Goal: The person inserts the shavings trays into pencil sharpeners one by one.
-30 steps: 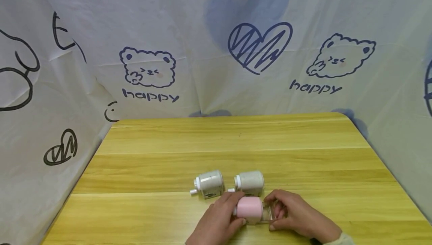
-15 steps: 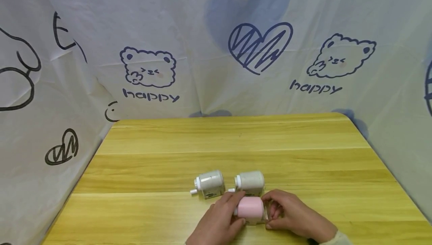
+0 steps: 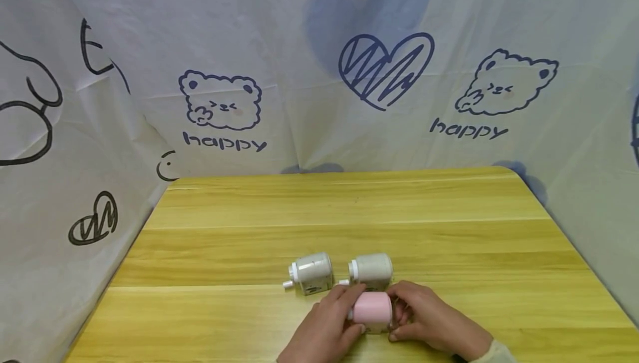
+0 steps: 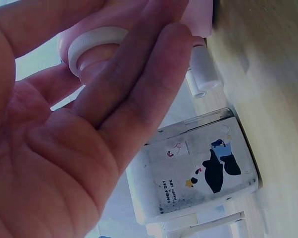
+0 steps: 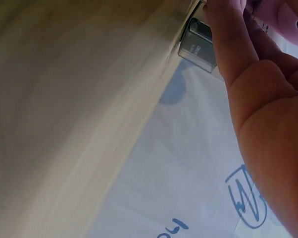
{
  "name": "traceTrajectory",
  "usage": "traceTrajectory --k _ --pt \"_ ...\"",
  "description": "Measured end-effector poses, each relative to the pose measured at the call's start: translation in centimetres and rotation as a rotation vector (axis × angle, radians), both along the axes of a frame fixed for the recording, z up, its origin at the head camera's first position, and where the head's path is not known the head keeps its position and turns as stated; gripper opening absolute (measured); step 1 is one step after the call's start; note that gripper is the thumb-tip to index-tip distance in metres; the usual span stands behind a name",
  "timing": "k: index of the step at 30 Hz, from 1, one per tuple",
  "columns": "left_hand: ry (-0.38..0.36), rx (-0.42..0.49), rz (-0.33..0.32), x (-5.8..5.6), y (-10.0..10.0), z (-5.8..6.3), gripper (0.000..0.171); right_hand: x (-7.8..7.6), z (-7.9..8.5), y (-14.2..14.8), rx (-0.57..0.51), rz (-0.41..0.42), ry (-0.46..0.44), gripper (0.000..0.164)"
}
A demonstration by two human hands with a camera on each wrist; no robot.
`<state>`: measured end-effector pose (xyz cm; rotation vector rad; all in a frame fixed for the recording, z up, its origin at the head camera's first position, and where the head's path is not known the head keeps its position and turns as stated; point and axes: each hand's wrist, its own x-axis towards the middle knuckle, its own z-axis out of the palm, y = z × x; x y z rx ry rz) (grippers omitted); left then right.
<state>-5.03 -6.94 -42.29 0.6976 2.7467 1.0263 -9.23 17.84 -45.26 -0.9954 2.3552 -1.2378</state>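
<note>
In the head view a pink hand-crank pencil sharpener (image 3: pixel 373 307) lies between both hands near the table's front. My left hand (image 3: pixel 326 321) grips its crank end, thumb in front and fingers behind. At the other end, my right hand (image 3: pixel 431 318) holds the clear shavings drawer with thumb and fingers; the drawer is now mostly hidden. Behind it lies a grey-white sharpener (image 3: pixel 373 270), close to my left fingertips. A second grey-white sharpener (image 3: pixel 313 273) sits to its left. The left wrist view shows panda pictures on one white sharpener (image 4: pixel 198 168).
The wooden table (image 3: pixel 349 207) stretches away behind the sharpeners. White cloth (image 3: pixel 299 74) printed with hearts, bears and lettering hangs around its back and sides. In the right wrist view a clear box-like part (image 5: pixel 197 47) shows beyond my right fingers.
My right hand has moved left, sliding the clear drawer into the pink sharpener until little of it shows. My left hand has stayed on the sharpener. The grey-white sharpeners have not moved.
</note>
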Motion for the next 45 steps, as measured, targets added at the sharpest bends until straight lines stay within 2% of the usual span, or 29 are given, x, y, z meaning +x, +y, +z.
traceTrajectory --k 6,13,18,23,27,30,34,41,45 --pt "-0.008 0.004 -0.006 0.0 0.0 0.1 0.059 -0.1 0.3 -0.4 0.062 -0.015 -0.021 0.054" --pt "0.032 0.005 -0.014 0.0 0.1 0.1 0.058 -0.1 0.2 -1.3 0.087 -0.021 0.065 0.063" --pt "0.047 0.006 -0.017 0.1 0.0 0.2 0.060 0.0 0.3 -1.7 0.092 -0.021 0.077 0.070" --pt "0.050 0.006 -0.021 0.1 0.0 0.1 0.060 0.2 0.4 -1.9 0.073 -0.025 0.049 0.063" --pt "0.003 0.026 -0.040 0.0 0.0 0.0 0.063 0.7 0.3 -1.2 0.017 -0.030 0.040 0.050" --pt "-0.083 0.071 -0.060 -0.2 0.0 0.0 0.067 1.1 0.3 0.1 -0.002 -0.044 0.021 0.047" --pt "-0.141 0.094 -0.039 -0.1 0.0 0.1 0.068 1.1 0.7 3.0 0.015 -0.104 -0.018 0.050" --pt "-0.111 0.005 -0.036 0.0 0.0 0.0 0.060 -0.4 1.8 7.9 0.077 -0.335 -0.069 0.061" --pt "-0.097 -0.045 -0.034 0.0 0.1 -0.2 0.059 -1.7 1.8 8.6 0.098 -0.377 -0.119 0.066"
